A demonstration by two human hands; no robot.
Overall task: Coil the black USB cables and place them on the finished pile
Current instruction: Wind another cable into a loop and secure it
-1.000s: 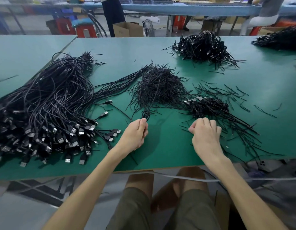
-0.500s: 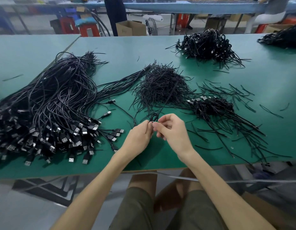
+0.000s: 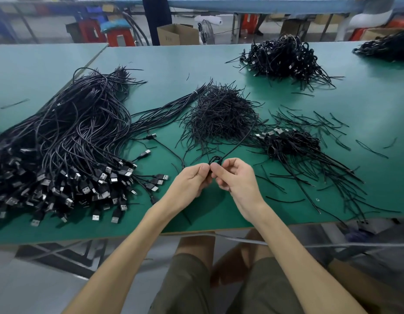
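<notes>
My left hand (image 3: 193, 181) and my right hand (image 3: 236, 180) meet above the table's front middle. Together they pinch a small looped black USB cable (image 3: 215, 160) between their fingertips. One strand of it (image 3: 241, 139) runs up and to the right toward the piles. A big heap of uncoiled black USB cables (image 3: 60, 150) with silver plugs lies at the left. A small pile of coiled cables (image 3: 289, 143) sits to the right of my hands. A mound of thin black ties (image 3: 221, 118) lies straight ahead.
The green table (image 3: 164, 64) holds another coiled heap (image 3: 282, 56) at the far right and a further dark pile (image 3: 386, 47) at the right edge. Loose ties (image 3: 321, 177) scatter over the right front. Stools, boxes and a standing person are behind the table.
My right hand has come in from the right to meet my left hand. Both now pinch the cable loop, and the strand has lifted off the table.
</notes>
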